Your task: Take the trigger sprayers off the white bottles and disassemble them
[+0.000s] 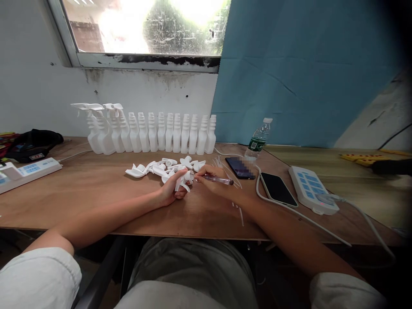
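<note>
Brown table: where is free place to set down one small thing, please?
On the table, bare room lies between the left power strip and left forearm; a smaller patch lies between left hand and front edge. Crowded: back, white bottles; middle, spray heads; right, phones.

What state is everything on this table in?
White plastic spray head: in left hand.
Slim clear tool: in right hand.
Loose white plastic parts: heaped.
Leftmost white plastic bottles: upright, spray heads on.
Other white bottles: upright, without spray heads.
Clear bottle, green label: capped.
White-edged phone: screen dark.
Right white power strip: cable plugged in.
</note>
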### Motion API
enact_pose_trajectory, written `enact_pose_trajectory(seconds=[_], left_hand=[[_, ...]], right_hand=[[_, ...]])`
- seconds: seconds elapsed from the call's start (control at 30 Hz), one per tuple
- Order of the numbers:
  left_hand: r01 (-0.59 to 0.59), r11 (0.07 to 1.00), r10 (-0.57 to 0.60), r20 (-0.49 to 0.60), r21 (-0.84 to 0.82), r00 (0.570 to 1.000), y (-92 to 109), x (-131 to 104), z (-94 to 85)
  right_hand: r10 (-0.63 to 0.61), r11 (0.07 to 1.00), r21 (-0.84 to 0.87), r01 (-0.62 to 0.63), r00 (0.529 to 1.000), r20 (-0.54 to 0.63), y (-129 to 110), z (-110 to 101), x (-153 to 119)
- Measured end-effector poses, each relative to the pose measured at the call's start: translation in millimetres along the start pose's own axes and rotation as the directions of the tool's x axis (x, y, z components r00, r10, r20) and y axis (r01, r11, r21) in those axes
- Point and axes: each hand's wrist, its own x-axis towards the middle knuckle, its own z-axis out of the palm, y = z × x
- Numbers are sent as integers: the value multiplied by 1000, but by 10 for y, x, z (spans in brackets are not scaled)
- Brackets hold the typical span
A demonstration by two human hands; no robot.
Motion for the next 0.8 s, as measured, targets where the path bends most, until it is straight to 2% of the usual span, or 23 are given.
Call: enact_pose_trajectory(seconds=[0.13,0.33,0.53,0.67,0.73,0.8], left_hand=[[47,999,-47,-2,9,999,25,-12,-11],[94,991,-99,46,100,994,28,2,-34],[112,990,-118,74,87,990,37,7,-64],[106,991,-116,116,86,986,27,22,-97],[93,994,-101,146,60,984,26,32,-109],[74,997,-75,169,13,983,37,35,-111]], right_hand=[[74,972,219,-89,994,75,-122,-59,31],[129,927,318,-197,967,221,-277,-183,35],[105,809,532,-249,952,286,-167,-110,35],[82,743,597,-302,927,367,-70,-41,23],[70,762,586,-275,935,347,-52,-10,17],[28,849,505,-157,967,253,-68,8,16]])
